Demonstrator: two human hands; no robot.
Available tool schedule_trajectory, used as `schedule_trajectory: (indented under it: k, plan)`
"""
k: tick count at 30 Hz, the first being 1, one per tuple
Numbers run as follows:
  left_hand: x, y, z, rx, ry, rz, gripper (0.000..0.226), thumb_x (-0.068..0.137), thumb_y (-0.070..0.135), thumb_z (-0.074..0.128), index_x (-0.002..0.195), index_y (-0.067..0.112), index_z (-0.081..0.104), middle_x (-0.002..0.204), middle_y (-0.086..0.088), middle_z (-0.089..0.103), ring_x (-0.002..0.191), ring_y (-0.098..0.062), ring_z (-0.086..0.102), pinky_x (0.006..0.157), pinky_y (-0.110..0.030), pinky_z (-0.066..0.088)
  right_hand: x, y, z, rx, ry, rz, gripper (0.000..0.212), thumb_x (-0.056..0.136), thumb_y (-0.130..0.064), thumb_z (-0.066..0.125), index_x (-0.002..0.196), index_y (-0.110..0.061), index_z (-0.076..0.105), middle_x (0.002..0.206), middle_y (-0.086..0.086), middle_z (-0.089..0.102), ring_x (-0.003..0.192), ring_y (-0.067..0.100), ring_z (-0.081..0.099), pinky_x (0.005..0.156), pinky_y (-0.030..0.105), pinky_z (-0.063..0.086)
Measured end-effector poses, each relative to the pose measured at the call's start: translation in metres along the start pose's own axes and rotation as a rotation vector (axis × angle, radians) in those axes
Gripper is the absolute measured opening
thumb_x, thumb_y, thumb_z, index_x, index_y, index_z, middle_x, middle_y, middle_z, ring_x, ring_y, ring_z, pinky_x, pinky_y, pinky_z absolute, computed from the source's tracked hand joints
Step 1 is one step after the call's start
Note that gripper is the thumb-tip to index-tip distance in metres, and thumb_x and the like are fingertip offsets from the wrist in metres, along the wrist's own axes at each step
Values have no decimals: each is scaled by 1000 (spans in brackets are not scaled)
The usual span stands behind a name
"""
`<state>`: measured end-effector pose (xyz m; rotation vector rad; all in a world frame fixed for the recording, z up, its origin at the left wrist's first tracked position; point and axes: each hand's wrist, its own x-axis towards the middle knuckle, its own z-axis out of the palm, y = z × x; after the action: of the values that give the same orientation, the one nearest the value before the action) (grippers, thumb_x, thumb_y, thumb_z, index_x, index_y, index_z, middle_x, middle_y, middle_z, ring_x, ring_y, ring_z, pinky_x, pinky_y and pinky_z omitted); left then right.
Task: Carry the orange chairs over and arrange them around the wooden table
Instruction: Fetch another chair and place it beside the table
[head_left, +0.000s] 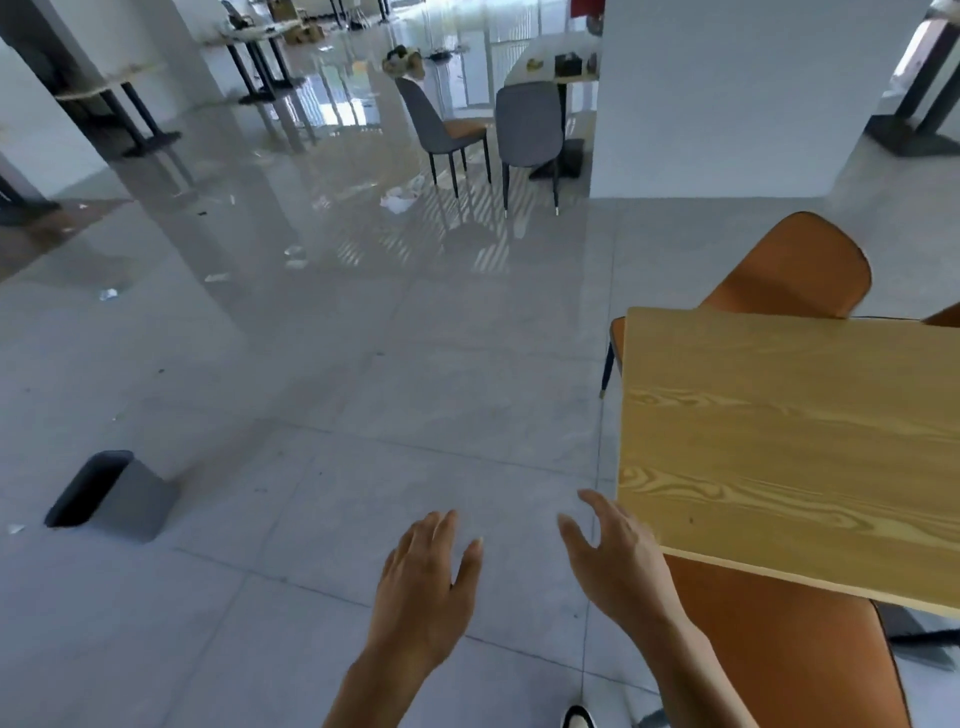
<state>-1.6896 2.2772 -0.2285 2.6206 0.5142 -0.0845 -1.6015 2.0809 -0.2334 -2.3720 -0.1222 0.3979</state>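
both hands were empty, the left hand (423, 582) and right hand (621, 561) spread-fingered by the wooden table (789, 441)'s near corner. one orange chair (789, 660) sat tucked at its near edge, another (795, 270) at the far edge; a rushed turn away risked clipping that corner.

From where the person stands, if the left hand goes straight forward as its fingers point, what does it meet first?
Nothing close, it seems. The left hand points up-frame over bare floor tiles; the grey chairs stand far beyond, though depth is unclear.
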Motion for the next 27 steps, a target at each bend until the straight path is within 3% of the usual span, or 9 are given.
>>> schedule_trajectory:
  k: [8, 21, 27]
  plan:
    - [125, 39, -10, 152, -22, 116, 65, 99, 58, 26, 152, 21, 31, 157, -2, 35, 145, -16, 27, 119, -33, 22, 101, -22, -8, -114, 53, -31, 52, 98, -50, 48, 142, -23, 46, 142, 1, 55, 132, 25, 46, 109, 42, 39]
    - [381, -23, -35, 96, -78, 159, 64, 100, 58, 26, 151, 20, 32, 155, -1, 38, 144, -15, 27, 118, -33, 22, 329, -137, 48, -290, -33, 68, 58, 97, -56, 40, 148, -27, 36, 150, 1, 46, 138, 26, 38, 115, 45, 34]
    - [502, -34, -62, 87, -106, 222, 60, 100, 56, 29, 147, 21, 40, 152, 1, 43, 142, -14, 32, 116, -31, 24, 431, -194, 37, -295, 35, 118, 57, 96, -59, 40, 145, -28, 40, 146, -2, 50, 134, 22, 44, 111, 42, 40]
